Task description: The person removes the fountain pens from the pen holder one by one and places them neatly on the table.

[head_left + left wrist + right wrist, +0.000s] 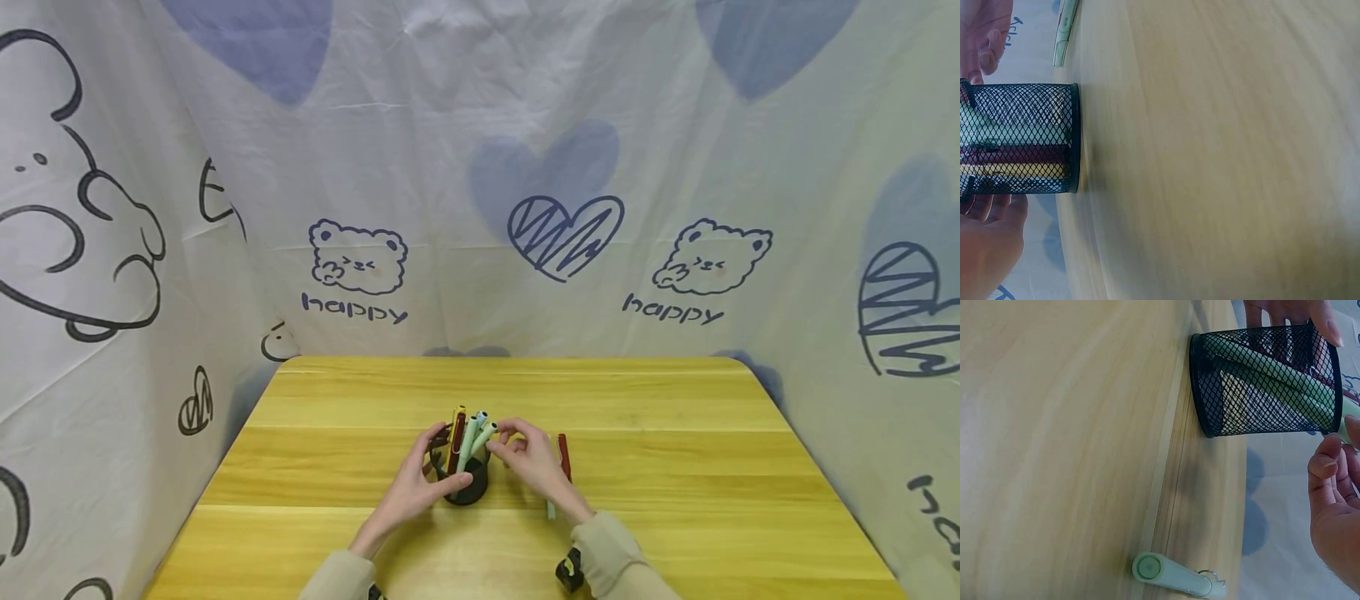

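A black mesh pen holder point(467, 493) stands upright on the table with several pens in it: a dark red pen point(456, 442), a yellow one point(461, 409) and light green ones point(468, 442). My left hand point(423, 471) grips the holder from the left, thumb in front and fingers behind. At the holder's right rim, my right hand point(528, 454) pinches the upper end of a light green pen point(483, 435) that leans out to the right. In the right wrist view its fingertips partly cover the end of that pen.
Right of the holder, a red pen point(564, 454) and a light green pen point(1179, 578) lie on the wooden table point(697, 500). Printed cloth point(450, 183) hangs behind the table and along both sides.
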`<action>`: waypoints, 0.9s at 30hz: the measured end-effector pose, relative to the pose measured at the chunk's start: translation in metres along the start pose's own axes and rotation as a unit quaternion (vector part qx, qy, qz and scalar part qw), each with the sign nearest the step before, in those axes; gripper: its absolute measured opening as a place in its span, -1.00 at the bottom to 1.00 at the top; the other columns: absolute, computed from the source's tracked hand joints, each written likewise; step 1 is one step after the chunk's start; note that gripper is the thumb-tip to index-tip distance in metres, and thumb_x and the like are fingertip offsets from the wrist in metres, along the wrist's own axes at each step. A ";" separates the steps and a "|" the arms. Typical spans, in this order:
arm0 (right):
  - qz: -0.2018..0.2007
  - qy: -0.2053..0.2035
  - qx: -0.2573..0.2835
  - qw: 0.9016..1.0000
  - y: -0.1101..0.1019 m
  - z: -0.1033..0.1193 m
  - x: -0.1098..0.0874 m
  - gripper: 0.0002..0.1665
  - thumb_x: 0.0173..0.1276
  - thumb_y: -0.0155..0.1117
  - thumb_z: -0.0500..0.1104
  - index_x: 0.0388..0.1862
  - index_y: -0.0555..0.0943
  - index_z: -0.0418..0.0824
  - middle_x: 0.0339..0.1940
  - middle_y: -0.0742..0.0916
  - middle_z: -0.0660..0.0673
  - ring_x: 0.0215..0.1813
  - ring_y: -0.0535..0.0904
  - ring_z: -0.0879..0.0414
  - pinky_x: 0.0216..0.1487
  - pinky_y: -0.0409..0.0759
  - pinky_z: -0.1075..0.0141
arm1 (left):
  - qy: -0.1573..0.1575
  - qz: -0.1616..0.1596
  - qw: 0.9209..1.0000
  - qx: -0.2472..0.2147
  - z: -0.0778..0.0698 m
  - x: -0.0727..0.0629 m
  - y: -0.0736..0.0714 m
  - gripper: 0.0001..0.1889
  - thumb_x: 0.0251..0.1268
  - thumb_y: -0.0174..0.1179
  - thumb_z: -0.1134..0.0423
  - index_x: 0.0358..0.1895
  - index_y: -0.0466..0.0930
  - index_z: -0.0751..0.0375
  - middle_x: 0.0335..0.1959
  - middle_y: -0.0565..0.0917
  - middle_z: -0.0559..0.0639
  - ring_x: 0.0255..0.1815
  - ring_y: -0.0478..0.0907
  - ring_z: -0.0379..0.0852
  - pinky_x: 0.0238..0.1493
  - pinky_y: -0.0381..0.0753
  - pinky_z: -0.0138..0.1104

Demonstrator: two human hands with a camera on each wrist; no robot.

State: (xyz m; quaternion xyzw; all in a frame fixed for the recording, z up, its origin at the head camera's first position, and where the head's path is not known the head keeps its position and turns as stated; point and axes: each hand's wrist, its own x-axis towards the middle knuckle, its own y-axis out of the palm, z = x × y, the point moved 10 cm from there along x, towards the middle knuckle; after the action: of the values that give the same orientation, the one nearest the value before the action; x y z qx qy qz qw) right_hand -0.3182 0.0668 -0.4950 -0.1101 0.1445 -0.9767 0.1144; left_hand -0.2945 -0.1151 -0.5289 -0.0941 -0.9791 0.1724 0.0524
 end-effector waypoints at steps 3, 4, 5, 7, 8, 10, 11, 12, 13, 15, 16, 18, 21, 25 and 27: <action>0.007 0.006 0.006 1.000 0.003 -0.001 0.001 -0.61 0.40 0.35 -0.25 0.12 0.57 -0.41 -0.19 0.66 -0.31 -0.54 0.51 0.33 -0.47 0.51 0.48 | 0.001 0.000 1.000 0.001 0.000 0.000 0.000 -0.04 0.18 0.47 0.08 0.59 0.09 0.06 0.54 0.27 0.17 0.56 0.21 0.24 0.50 0.25 0.27; 0.008 0.008 0.009 1.000 0.004 -0.002 0.001 -0.60 0.39 0.35 -0.26 0.13 0.56 -0.42 -0.19 0.65 -0.32 -0.54 0.50 0.32 -0.47 0.51 0.48 | 0.001 0.000 1.000 0.001 0.000 0.000 0.000 -0.04 0.18 0.47 0.09 0.59 0.09 0.07 0.55 0.27 0.17 0.56 0.21 0.24 0.50 0.25 0.27; 0.009 0.009 0.011 1.000 0.005 -0.002 0.001 -0.60 0.40 0.34 -0.26 0.13 0.55 -0.43 -0.19 0.65 -0.33 -0.55 0.49 0.32 -0.48 0.50 0.48 | 0.001 0.000 1.000 0.001 0.000 0.000 0.000 -0.04 0.18 0.47 0.09 0.59 0.09 0.08 0.55 0.27 0.17 0.56 0.21 0.24 0.50 0.25 0.27; 0.010 0.011 0.011 1.000 0.006 -0.003 0.002 -0.60 0.40 0.34 -0.27 0.14 0.55 -0.43 -0.19 0.65 -0.34 -0.57 0.49 0.29 -0.50 0.47 0.48 | 0.001 0.000 1.000 0.001 0.000 0.000 0.000 -0.03 0.18 0.47 0.08 0.59 0.08 0.09 0.55 0.27 0.17 0.56 0.20 0.24 0.50 0.25 0.28; 0.010 0.013 0.009 1.000 0.006 -0.003 0.002 -0.60 0.39 0.35 -0.26 0.13 0.55 -0.43 -0.19 0.65 -0.33 -0.57 0.49 0.27 -0.51 0.46 0.48 | 0.001 0.000 1.000 0.001 0.000 0.000 0.000 -0.03 0.18 0.47 0.08 0.59 0.09 0.08 0.55 0.27 0.17 0.56 0.20 0.24 0.49 0.25 0.28; 0.010 0.018 0.005 1.000 0.007 -0.005 0.003 -0.62 0.39 0.35 -0.25 0.11 0.56 -0.41 -0.21 0.65 -0.31 -0.57 0.50 0.23 -0.52 0.44 0.48 | 0.000 0.000 1.000 0.001 0.000 0.000 0.000 -0.03 0.17 0.47 0.08 0.59 0.09 0.07 0.55 0.27 0.17 0.56 0.20 0.24 0.50 0.24 0.28; 0.009 0.021 0.003 1.000 0.007 -0.006 0.004 -0.63 0.39 0.36 -0.24 0.10 0.57 -0.39 -0.22 0.64 -0.29 -0.57 0.51 0.20 -0.52 0.43 0.48 | 0.000 0.000 1.000 0.001 0.000 0.000 0.000 -0.03 0.17 0.47 0.08 0.59 0.09 0.08 0.55 0.27 0.17 0.57 0.19 0.24 0.50 0.24 0.28; 0.008 0.024 0.000 1.000 0.007 -0.006 0.004 -0.64 0.39 0.36 -0.23 0.09 0.58 -0.38 -0.23 0.64 -0.27 -0.56 0.52 0.16 -0.53 0.43 0.48 | 0.000 0.000 1.000 0.002 0.000 0.000 0.000 -0.03 0.17 0.47 0.07 0.59 0.09 0.07 0.55 0.26 0.17 0.57 0.19 0.24 0.50 0.24 0.28; 0.005 0.026 -0.003 1.000 0.007 -0.006 0.005 -0.65 0.39 0.37 -0.22 0.07 0.58 -0.37 -0.25 0.64 -0.25 -0.55 0.54 0.11 -0.53 0.43 0.48 | 0.001 0.000 1.000 0.002 -0.001 0.000 0.000 -0.03 0.17 0.47 0.07 0.59 0.09 0.07 0.55 0.26 0.17 0.57 0.19 0.24 0.50 0.24 0.28; 0.001 0.029 -0.009 1.000 0.006 -0.005 0.005 -0.66 0.38 0.37 -0.21 0.05 0.59 -0.36 -0.27 0.63 -0.22 -0.53 0.55 0.02 -0.55 0.42 0.47 | -0.001 0.001 1.000 0.004 0.000 0.000 0.000 -0.03 0.17 0.47 0.05 0.59 0.08 0.07 0.56 0.25 0.17 0.57 0.19 0.24 0.50 0.24 0.27; -0.002 0.030 -0.012 0.999 0.006 -0.005 0.005 -0.67 0.38 0.38 -0.20 0.04 0.60 -0.35 -0.29 0.63 -0.21 -0.52 0.55 -0.01 -0.56 0.41 0.46 | -0.002 0.001 1.000 0.005 0.000 0.000 0.000 -0.03 0.17 0.47 0.05 0.59 0.08 0.07 0.56 0.25 0.18 0.57 0.19 0.24 0.50 0.25 0.26; -0.006 0.032 -0.018 0.999 0.006 -0.004 0.005 -0.68 0.39 0.37 -0.18 0.02 0.60 -0.35 -0.30 0.63 -0.18 -0.53 0.55 0.01 -0.57 0.41 0.46 | -0.003 0.001 1.000 0.007 0.001 0.001 0.000 -0.02 0.17 0.47 0.04 0.59 0.08 0.07 0.56 0.25 0.18 0.57 0.19 0.24 0.50 0.25 0.26; -0.010 0.036 -0.024 0.999 0.005 -0.003 0.005 -0.70 0.40 0.36 -0.16 0.00 0.61 -0.33 -0.31 0.63 -0.16 -0.54 0.51 0.13 -0.58 0.39 0.45 | -0.003 -0.001 1.000 0.007 0.001 0.001 0.000 -0.02 0.16 0.47 0.04 0.59 0.08 0.08 0.54 0.27 0.18 0.56 0.21 0.24 0.50 0.25 0.26; -0.021 0.026 -0.020 0.999 0.004 -0.001 0.004 -0.74 0.41 0.36 -0.16 -0.05 0.62 -0.29 -0.30 0.64 -0.16 -0.54 0.48 0.25 -0.57 0.40 0.45 | -0.002 -0.003 1.000 -0.005 0.000 0.000 0.000 -0.04 0.16 0.48 0.07 0.58 0.11 0.04 0.54 0.28 0.17 0.56 0.21 0.23 0.51 0.23 0.27; -0.030 0.019 -0.014 0.999 0.003 0.000 0.004 -0.76 0.40 0.36 -0.17 -0.06 0.62 -0.27 -0.28 0.66 -0.17 -0.53 0.49 0.27 -0.55 0.41 0.46 | -0.004 -0.004 1.000 -0.011 0.000 0.000 0.000 -0.05 0.16 0.49 0.09 0.57 0.12 0.00 0.54 0.28 0.16 0.56 0.21 0.22 0.52 0.21 0.26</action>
State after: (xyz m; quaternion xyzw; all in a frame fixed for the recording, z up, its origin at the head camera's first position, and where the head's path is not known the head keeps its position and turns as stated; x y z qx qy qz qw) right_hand -0.3215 0.0628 -0.4951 -0.0978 0.1569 -0.9795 0.0803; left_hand -0.2945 -0.1149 -0.5289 -0.0904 -0.9815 0.1617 0.0483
